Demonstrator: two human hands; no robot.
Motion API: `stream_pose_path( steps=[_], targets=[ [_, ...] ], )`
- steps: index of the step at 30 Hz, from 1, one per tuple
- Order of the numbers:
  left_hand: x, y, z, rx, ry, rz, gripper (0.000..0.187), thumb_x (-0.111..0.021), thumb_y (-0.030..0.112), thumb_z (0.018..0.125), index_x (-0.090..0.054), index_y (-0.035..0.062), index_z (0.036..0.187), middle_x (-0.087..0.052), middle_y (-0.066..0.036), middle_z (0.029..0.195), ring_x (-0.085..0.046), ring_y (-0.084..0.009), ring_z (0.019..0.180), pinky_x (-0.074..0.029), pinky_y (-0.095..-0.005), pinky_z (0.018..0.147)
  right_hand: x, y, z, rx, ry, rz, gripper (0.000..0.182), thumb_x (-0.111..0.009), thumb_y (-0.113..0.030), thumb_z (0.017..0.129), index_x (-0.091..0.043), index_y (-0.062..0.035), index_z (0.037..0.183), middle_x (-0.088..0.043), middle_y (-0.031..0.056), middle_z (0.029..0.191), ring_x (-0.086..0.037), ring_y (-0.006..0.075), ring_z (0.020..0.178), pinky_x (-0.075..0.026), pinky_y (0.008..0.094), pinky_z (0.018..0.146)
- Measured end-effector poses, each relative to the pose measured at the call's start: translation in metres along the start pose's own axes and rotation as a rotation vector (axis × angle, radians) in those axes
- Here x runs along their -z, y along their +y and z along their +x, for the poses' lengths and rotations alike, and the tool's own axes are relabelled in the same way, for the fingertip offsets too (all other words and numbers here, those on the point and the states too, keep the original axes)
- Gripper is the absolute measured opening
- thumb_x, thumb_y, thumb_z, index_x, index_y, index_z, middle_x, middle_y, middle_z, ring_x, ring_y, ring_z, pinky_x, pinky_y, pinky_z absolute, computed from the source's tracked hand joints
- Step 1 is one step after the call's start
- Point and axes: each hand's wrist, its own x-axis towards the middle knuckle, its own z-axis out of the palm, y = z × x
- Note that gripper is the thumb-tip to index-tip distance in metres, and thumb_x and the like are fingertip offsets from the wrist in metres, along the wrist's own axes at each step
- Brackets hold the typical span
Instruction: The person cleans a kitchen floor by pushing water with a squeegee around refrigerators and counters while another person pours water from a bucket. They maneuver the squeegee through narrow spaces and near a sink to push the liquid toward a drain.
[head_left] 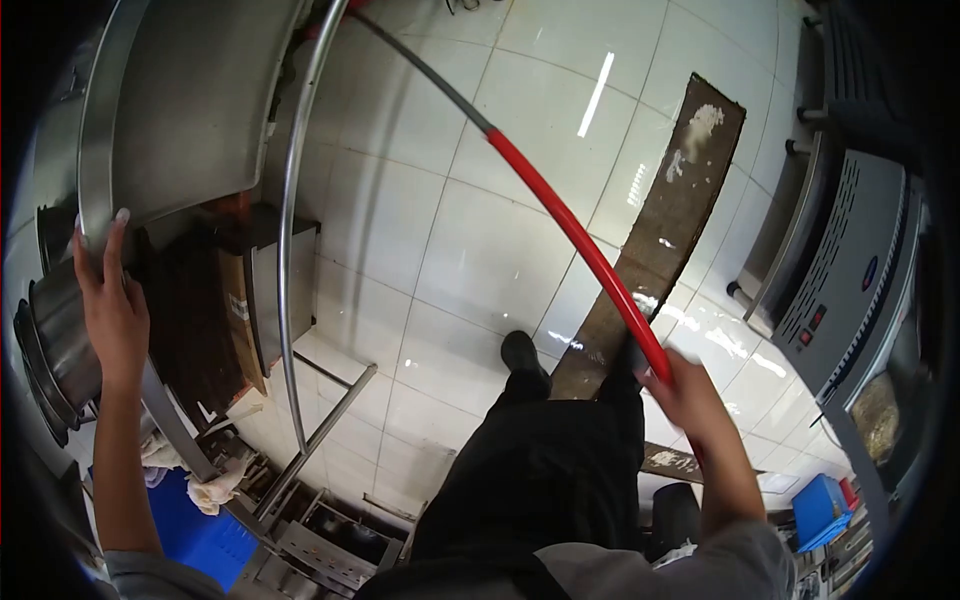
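Observation:
A long pole point(575, 232) with a red lower section and a grey upper section crosses the view from the top left to the lower right. My right hand point(684, 392) is wrapped round its red end. The pole's far end runs out near the top edge, where a bit of red shows. On the left, my left hand point(112, 300) has its fingers apart, with the fingertips at the edge of a metal counter point(98, 150). Metal pots point(62, 335) are beside that hand.
White floor tiles point(440, 250) look wet and shiny. A brown strip point(665, 220) lies across them. A metal rail frame point(290, 200) stands at the left, a grey appliance point(850, 270) at the right. A blue container point(820, 512) is at the lower right.

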Motion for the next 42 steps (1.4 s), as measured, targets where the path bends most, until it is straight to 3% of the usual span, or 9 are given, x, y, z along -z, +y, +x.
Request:
stream_pose_path(
  steps=[2,7,12,20,25,27,31,37,42],
  targets=[
    [-0.003,-0.002,-0.002,0.019,-0.025,-0.010,0.076,-0.050,-0.009,0.079,-0.036,0.0296,0.143,-0.023,-0.020,0.149,-0.040,-0.0400,0.129,-0.052,-0.0424,0.082,-0.023,-0.014,0.077,0.227,0.082,0.068,0.043,-0.059,-0.033,0.091,-0.050,0.0016,0.115,-0.063,0.0230,0.080,-0.062,0.0400,0.076,-0.047,0.0431,0.067],
    [-0.006,-0.002,-0.003,0.041,-0.024,0.033,0.078,-0.051,-0.010,0.076,-0.038,0.0297,0.142,-0.025,-0.020,0.148,-0.037,-0.0371,0.132,-0.051,-0.0412,0.085,-0.044,-0.050,0.138,0.213,0.077,0.102,0.047,-0.052,-0.028,0.095,-0.037,-0.0026,0.132,-0.062,0.0240,0.073,-0.062,0.0404,0.068,-0.048,0.0468,0.064],
    [-0.003,0.002,-0.003,0.037,-0.018,0.019,0.079,-0.051,-0.010,0.076,-0.036,0.0301,0.142,-0.025,-0.020,0.148,-0.038,-0.0371,0.132,-0.052,-0.0411,0.084,-0.052,-0.011,0.084,0.249,0.198,-0.001,0.062,-0.055,-0.021,0.092,-0.024,-0.0149,0.145,-0.062,0.0225,0.068,-0.063,0.0404,0.066,-0.048,0.0477,0.063],
    [-0.002,0.002,-0.001,0.022,-0.001,0.020,0.081,-0.051,-0.012,0.076,-0.036,0.0309,0.143,-0.026,-0.020,0.148,-0.039,-0.0378,0.130,-0.052,-0.0405,0.082,0.000,0.014,0.029,0.196,0.221,-0.458,0.075,-0.056,-0.009,0.085,-0.017,-0.0165,0.148,-0.061,0.0138,0.060,-0.062,0.0333,0.055,-0.051,0.0454,0.052],
    [-0.003,0.001,-0.001,0.048,-0.007,0.021,0.080,-0.051,-0.011,0.076,-0.037,0.0314,0.142,-0.027,-0.019,0.147,-0.040,-0.0373,0.129,-0.053,-0.0398,0.082,-0.016,-0.050,0.142,0.296,0.131,-0.459,0.074,-0.055,-0.014,0.089,-0.013,-0.0196,0.150,-0.062,0.0164,0.072,-0.063,0.0337,0.067,-0.050,0.0471,0.062],
    [-0.004,0.001,-0.001,0.064,-0.022,0.030,0.081,-0.052,-0.011,0.075,-0.037,0.0315,0.142,-0.027,-0.019,0.147,-0.040,-0.0371,0.129,-0.052,-0.0398,0.082,-0.040,-0.089,0.207,0.381,0.174,-0.421,0.074,-0.054,-0.014,0.090,-0.013,-0.0301,0.150,-0.061,0.0146,0.077,-0.063,0.0312,0.071,-0.050,0.0443,0.064],
    [-0.006,-0.003,-0.004,0.049,-0.019,0.065,0.081,-0.053,-0.009,0.076,-0.035,0.0319,0.143,-0.024,-0.018,0.149,-0.040,-0.0387,0.129,-0.052,-0.0426,0.083,-0.068,-0.194,0.294,0.390,0.192,-0.349,0.066,-0.042,-0.011,0.092,-0.018,-0.0344,0.149,-0.062,0.0134,0.092,-0.064,0.0274,0.084,-0.053,0.0408,0.071],
    [0.000,0.004,-0.001,0.074,-0.044,0.013,0.082,-0.055,-0.012,0.072,-0.040,0.0314,0.139,-0.027,-0.018,0.147,-0.040,-0.0372,0.129,-0.050,-0.0408,0.088,-0.065,-0.117,0.289,0.280,0.176,-0.288,0.068,-0.044,-0.013,0.092,-0.017,-0.0423,0.147,-0.063,0.0169,0.094,-0.064,0.0301,0.088,-0.052,0.0424,0.075],
    [0.004,0.005,-0.001,0.028,0.006,-0.049,0.082,-0.053,-0.012,0.072,-0.039,0.0321,0.139,-0.027,-0.016,0.148,-0.041,-0.0373,0.128,-0.050,-0.0410,0.089,-0.050,0.000,0.135,0.122,0.046,-0.286,0.070,-0.051,-0.019,0.092,-0.014,-0.0412,0.147,-0.064,0.0258,0.085,-0.064,0.0404,0.081,-0.051,0.0485,0.076]
  ],
)
